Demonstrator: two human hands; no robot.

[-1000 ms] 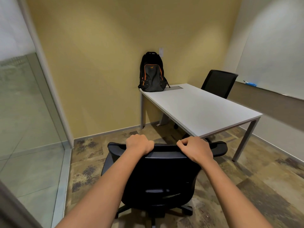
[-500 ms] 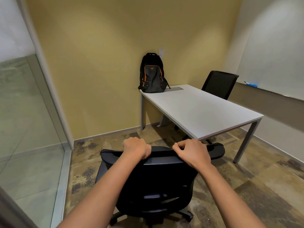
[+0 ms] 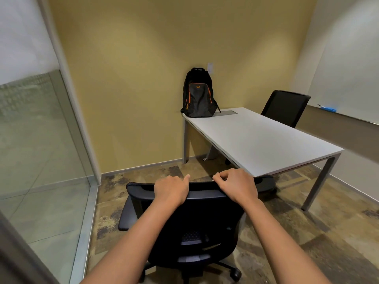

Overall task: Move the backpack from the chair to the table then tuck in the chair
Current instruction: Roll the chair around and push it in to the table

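A black backpack [image 3: 198, 94] with orange trim stands upright on the far left corner of the white table [image 3: 260, 140], leaning against the yellow wall. A black office chair [image 3: 192, 228] on castors stands in front of me, off the table's near left corner, its back toward me. My left hand [image 3: 171, 189] and my right hand [image 3: 235, 186] both grip the top edge of its backrest. The chair's right armrest sits just under the table's near edge.
A second black chair [image 3: 285, 107] stands at the table's far side. A glass partition [image 3: 41, 160] runs along the left. A whiteboard ledge with a blue eraser [image 3: 288, 109] lines the right wall. Patterned floor lies around the chair.
The chair has shifted a little to the left and away from me with both hands on its backrest; the view has tilted slightly.
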